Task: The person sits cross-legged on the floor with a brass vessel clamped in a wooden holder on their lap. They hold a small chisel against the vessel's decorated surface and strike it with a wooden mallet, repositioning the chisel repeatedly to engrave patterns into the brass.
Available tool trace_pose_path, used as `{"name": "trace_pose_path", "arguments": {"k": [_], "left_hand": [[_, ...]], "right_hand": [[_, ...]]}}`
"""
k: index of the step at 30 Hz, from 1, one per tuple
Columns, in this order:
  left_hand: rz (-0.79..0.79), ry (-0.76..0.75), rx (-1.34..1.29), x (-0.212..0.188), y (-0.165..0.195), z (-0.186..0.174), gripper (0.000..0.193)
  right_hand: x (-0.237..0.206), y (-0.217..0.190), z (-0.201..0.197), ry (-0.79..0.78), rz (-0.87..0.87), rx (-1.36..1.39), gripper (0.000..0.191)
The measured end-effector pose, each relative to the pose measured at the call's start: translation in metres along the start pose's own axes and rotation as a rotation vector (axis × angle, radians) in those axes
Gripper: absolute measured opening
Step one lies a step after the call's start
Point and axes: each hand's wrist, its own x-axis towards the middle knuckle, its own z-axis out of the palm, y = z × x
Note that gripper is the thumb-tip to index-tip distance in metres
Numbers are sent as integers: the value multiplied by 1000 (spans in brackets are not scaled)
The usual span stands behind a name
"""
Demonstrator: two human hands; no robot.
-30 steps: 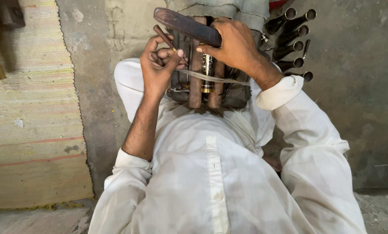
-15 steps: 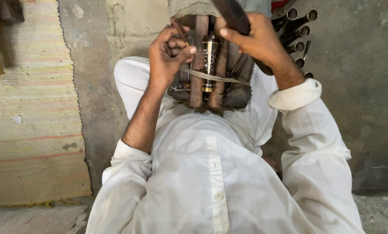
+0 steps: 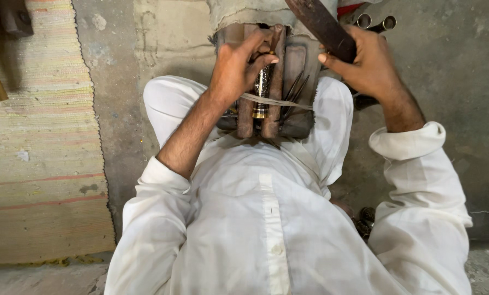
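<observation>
Rusty bar (image 3: 322, 26) in right hand (image 3: 364, 63)

The person wears a loose white shirt (image 3: 266, 218) of thin, plain cloth with a buttoned strip running down the middle of the chest; one small pale button shows low on it. The cloth is creased and falls in soft folds across the front. The left sleeve (image 3: 151, 218) is pushed up above the elbow, leaving the forearm bare. The right sleeve (image 3: 419, 180) is long and full, its cuff turned back in a thick roll just below the wrist. White trousers (image 3: 168, 104) of the same plain cloth cover both knees. Both hands are bare, with no rings, watch or gloves.
</observation>
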Motion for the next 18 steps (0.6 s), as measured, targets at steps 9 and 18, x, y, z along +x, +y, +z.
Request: {"name": "trace_pose_path", "arguments": {"k": [9,18], "left_hand": [[-3,19,154,-4,-2,2,32],[39,32,137,-2,-4,5,33]], "right_hand": [[8,-35,-23,406,-319,-412,34],[10,-48,-46,334,-485,-597,35]]}}
